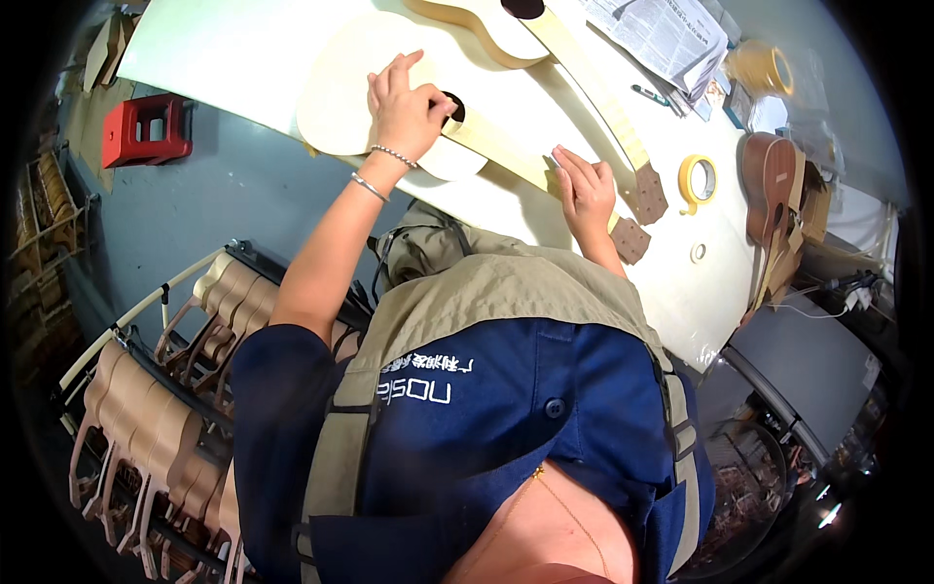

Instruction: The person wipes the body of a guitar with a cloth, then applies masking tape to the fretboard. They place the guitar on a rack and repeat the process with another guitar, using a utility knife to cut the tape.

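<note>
Left hand (404,119) fans its fingers over the nearer guitar (336,97), by its soundhole (454,98); right hand (588,195), fingers together, at its neck (511,154), grip unclear!

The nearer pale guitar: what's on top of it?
Your left hand is over its body, partly covering the soundhole; your right hand is at the neck. Whatever lies directly beneath either hand can't be seen.

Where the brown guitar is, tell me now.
In the head view, the brown guitar is by the right edge of the white table, just right of the flat-lying yellow tape roll.
</note>
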Demonstrator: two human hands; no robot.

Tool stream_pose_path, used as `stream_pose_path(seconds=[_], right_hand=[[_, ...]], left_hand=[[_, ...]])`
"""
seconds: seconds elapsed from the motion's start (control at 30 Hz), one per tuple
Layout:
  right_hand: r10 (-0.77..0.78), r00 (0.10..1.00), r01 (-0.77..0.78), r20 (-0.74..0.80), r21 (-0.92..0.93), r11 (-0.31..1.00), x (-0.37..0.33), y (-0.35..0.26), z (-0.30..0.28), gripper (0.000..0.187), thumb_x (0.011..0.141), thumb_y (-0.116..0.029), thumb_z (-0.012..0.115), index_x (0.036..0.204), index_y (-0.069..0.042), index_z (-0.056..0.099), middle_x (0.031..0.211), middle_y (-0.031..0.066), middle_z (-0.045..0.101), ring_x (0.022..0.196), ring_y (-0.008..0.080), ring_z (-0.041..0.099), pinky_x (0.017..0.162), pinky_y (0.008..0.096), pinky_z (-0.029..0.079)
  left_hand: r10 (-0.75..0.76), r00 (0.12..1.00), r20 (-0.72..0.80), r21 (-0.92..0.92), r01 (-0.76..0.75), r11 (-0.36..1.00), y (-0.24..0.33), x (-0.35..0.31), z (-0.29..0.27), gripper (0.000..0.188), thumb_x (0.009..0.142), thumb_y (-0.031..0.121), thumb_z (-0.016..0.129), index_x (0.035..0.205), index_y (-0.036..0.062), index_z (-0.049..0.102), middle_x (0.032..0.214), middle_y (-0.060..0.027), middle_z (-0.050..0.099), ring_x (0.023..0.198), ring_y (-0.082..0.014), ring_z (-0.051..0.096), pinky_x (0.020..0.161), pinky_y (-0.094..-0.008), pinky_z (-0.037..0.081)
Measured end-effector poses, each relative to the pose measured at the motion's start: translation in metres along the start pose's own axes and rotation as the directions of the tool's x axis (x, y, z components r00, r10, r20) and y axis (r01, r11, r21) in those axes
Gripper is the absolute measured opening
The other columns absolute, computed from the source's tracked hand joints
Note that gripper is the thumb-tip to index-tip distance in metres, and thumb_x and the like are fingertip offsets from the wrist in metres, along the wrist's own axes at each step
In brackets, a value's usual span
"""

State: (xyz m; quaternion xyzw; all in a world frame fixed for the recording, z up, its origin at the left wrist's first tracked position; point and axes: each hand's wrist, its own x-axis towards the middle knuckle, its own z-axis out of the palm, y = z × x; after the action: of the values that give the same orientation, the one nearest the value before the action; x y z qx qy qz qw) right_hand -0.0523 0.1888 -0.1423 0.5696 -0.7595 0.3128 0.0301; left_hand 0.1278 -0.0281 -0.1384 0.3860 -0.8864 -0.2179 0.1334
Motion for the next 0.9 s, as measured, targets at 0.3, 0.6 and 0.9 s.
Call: stream_pose_path(seconds=[0.3,0.6,0.9], right_hand=[[0.024,0.999,-0.023,-0.023,0.073,0.997,0.001,0.001,-0.002,0.021,0.083,-0.011,0.062,0.102,-0.011,0.068,0.105,-0.0005,0.067,0.069,0.0197,0.049,0.068,0.0271,0.043],[0.218,0.899,-0.246,-0.379,-0.026,0.969,0.044,0.153,-0.044,0.029,0.092,-0.014,0.05,0.117,-0.002,0.058,0.115,0.0132,0.061,0.102,0.0287,0.055,0.086,0.0388,0.039],[0.208,0.944,-0.268,-0.257,-0.223,0.937,0.052,0.13,-0.039,0.05,0.088,-0.031,0.059,0.128,-0.005,0.048,0.134,0.0215,0.041,0.126,0.0347,0.036,0.103,0.0443,0.027]], left_hand=[[0.119,0.991,-0.067,-0.058,-0.123,0.991,-0.002,-0.003,-0.012,0.004,0.079,0.015,0.068,0.076,0.0124,0.07,0.134,-0.0101,0.044,0.129,-0.0321,0.032,0.106,-0.0516,0.02],[-0.55,0.775,-0.312,-0.807,0.09,0.584,-0.115,-0.062,-0.084,0.023,0.085,0.001,0.063,0.107,-0.0066,0.059,0.087,-0.0096,0.066,0.08,-0.0142,0.064,0.077,-0.0259,0.052],[-0.7,0.714,0.029,-0.808,0.428,0.404,-0.214,-0.111,-0.001,0.05,0.078,0.005,0.071,0.114,-0.0005,0.037,0.081,-0.0121,0.065,0.076,-0.0154,0.063,0.073,-0.026,0.051]])
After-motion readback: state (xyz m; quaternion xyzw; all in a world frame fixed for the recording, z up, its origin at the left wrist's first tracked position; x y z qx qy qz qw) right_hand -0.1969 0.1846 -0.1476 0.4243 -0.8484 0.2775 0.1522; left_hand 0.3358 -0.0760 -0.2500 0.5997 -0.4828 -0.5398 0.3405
